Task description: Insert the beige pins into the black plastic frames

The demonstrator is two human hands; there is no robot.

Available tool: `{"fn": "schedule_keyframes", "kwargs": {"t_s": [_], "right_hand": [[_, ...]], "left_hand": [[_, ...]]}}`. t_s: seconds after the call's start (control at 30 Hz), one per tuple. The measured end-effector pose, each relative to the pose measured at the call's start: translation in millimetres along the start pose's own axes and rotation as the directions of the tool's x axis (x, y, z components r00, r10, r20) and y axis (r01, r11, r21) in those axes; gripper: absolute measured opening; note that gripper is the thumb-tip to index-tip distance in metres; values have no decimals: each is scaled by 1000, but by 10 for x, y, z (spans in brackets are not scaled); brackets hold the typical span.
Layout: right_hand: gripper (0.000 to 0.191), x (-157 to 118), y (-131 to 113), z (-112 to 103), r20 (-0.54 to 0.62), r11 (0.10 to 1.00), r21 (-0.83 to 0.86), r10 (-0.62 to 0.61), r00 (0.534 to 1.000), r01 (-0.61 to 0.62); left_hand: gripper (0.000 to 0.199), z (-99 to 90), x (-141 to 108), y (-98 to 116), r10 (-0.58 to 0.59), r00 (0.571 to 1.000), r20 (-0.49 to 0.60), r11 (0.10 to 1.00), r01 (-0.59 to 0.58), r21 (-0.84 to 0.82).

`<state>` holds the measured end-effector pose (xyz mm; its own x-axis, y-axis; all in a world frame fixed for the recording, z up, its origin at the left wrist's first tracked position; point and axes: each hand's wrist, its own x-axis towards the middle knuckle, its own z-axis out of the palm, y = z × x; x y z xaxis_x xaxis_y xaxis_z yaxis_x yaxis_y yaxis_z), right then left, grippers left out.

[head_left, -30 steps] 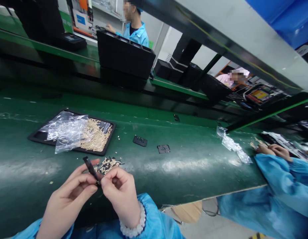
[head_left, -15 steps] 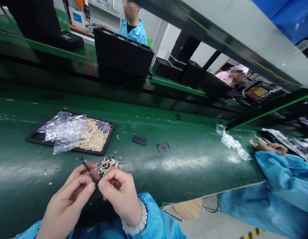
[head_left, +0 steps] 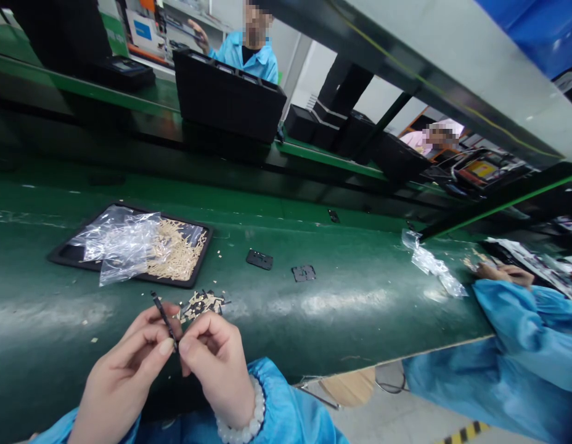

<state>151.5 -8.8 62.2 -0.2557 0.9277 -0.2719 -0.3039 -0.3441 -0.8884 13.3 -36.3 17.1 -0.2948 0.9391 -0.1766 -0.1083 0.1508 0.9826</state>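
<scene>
A thin black part (head_left: 162, 310), seen edge-on and tilted, is gripped by my left hand (head_left: 124, 364) between thumb and fingers. My right hand (head_left: 216, 357), with a white bead bracelet on its wrist, is pinched at the lower end of that part; whether something small sits in the pinch is hidden. Just beyond my fingers lies a loose pile of small beige and black pieces (head_left: 203, 303). Farther off, two flat black plates, one solid-looking (head_left: 259, 259) and one with cut-outs (head_left: 304, 273), lie on the green bench (head_left: 360, 314).
A black tray (head_left: 190, 284) at the left holds many beige strips and clear plastic bags (head_left: 124, 240). Another clear bag (head_left: 434, 265) lies at the right, near a co-worker's hands (head_left: 505, 274). Black boxes (head_left: 228, 95) stand on the raised shelf behind.
My right hand has shifted slightly left and down along the black part, which now stands a little steeper. Across the shelf, a co-worker has raised a hand and moved right.
</scene>
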Motion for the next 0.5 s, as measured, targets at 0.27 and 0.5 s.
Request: {"fn": "schedule_keyframes", "kwargs": {"t_s": [0.27, 0.5], "right_hand": [[30, 102, 98, -9, -7, 977, 193, 90, 996, -87], [26, 135, 123, -39, 9, 954, 259, 157, 988, -154]], "left_hand": [[28, 0, 3, -102, 14, 990, -138, 998, -5, 66], [30, 60, -33, 43, 123, 977, -173, 964, -75, 256]]}}
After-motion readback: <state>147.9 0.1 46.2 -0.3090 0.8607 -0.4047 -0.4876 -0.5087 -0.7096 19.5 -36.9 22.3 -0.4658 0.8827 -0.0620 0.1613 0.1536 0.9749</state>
